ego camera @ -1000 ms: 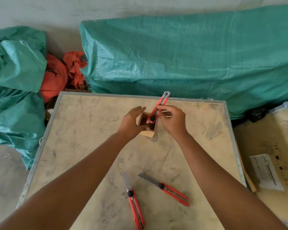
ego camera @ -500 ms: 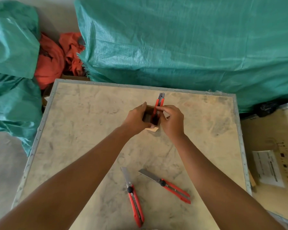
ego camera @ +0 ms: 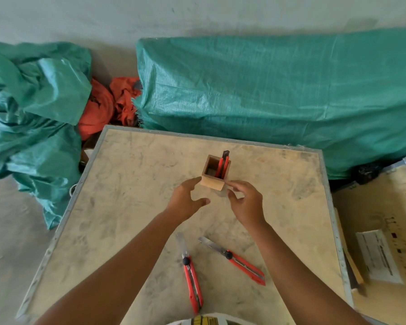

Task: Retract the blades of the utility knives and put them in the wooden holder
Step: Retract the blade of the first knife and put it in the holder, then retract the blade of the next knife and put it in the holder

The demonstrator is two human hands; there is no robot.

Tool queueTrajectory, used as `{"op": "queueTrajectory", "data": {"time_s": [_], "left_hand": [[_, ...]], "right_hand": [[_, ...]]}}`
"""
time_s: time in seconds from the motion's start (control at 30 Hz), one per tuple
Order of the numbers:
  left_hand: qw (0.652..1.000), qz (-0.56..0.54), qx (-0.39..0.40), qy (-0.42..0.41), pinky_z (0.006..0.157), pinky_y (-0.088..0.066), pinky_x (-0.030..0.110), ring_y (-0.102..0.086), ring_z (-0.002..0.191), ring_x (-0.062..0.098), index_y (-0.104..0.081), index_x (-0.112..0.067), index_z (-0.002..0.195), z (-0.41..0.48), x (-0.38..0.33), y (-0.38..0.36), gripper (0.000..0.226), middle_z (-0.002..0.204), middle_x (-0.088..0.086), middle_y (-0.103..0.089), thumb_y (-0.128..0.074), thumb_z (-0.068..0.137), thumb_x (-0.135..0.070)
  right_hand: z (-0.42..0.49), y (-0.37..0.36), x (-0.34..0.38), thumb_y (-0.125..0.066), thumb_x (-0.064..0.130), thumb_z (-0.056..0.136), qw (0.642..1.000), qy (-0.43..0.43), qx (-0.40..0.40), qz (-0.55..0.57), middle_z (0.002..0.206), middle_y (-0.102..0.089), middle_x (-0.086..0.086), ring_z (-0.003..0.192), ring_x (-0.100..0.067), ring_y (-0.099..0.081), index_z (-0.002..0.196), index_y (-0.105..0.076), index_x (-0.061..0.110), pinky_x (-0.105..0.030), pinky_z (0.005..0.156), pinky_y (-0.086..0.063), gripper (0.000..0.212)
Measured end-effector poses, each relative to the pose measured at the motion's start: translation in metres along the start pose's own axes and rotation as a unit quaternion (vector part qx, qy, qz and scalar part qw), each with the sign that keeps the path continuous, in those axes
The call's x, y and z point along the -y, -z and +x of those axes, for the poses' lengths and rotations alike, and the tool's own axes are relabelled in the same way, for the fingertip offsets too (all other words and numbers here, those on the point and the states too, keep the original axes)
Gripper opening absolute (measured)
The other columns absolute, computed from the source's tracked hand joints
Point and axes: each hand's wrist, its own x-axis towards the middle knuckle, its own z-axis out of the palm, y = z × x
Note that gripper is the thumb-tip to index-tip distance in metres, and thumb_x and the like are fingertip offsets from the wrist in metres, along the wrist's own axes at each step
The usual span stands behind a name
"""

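A small square wooden holder [ego camera: 212, 182] stands upright near the middle of the table. One red utility knife [ego camera: 222, 165] stands inside it, leaning on the right wall. My left hand [ego camera: 185, 201] and my right hand [ego camera: 245, 202] hover just in front of the holder, fingers apart and holding nothing. Two more red utility knives lie near the front edge, both with blades extended: the left knife [ego camera: 192, 279] points away from me, and the right knife [ego camera: 240, 263] points up and to the left.
The worn beige table [ego camera: 117, 207] has a metal rim. Green tarp-covered bundles [ego camera: 279, 95] and orange cloth [ego camera: 103, 106] lie behind it. A second table with a paper label [ego camera: 376, 256] stands at the right.
My right hand let go of the knife, which now stands in the holder. Both hands came off the holder and drew back toward me.
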Motion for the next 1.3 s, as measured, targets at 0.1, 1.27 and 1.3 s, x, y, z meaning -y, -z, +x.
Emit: {"op": "queueTrajectory", "data": {"time_s": [0.1,1.27,1.3], "left_hand": [[0.999,-0.006,-0.006,0.031,0.1,-0.052,0.041,-0.053,0.128,0.017,-0.044,-0.029,0.144,-0.036,0.019,-0.003,0.081,0.147,-0.002,-0.051,-0.083,0.073,-0.037],[0.986,-0.007,-0.06,0.157,0.085,-0.055,0.031,-0.06,0.099,0.031,-0.063,-0.009,0.121,-0.213,0.131,-0.143,0.035,0.122,0.016,-0.056,-0.069,0.087,-0.005],[0.987,-0.012,-0.059,0.148,0.082,-0.056,0.028,-0.06,0.095,0.026,-0.062,-0.011,0.125,-0.213,0.131,-0.143,0.04,0.121,0.013,-0.056,-0.069,0.087,-0.003]], "right_hand": [[-0.031,-0.002,0.006,-0.077,0.005,0.088,0.999,-0.013,0.033,0.014,0.11,-0.076,-0.002,0.093,-0.013,-0.068,0.114,-0.077,0.014,-0.029,0.079,-0.06,0.028],[-0.145,-0.083,0.002,-0.074,0.013,0.09,0.924,-0.152,0.349,0.019,0.09,-0.07,0.01,0.09,-0.016,-0.073,0.099,-0.068,0.026,-0.041,0.078,-0.065,0.017],[-0.144,-0.081,0.003,-0.074,0.013,0.09,0.924,-0.155,0.348,0.03,0.091,-0.071,0.01,0.091,-0.016,-0.074,0.098,-0.068,0.028,-0.042,0.077,-0.066,0.018]]}}
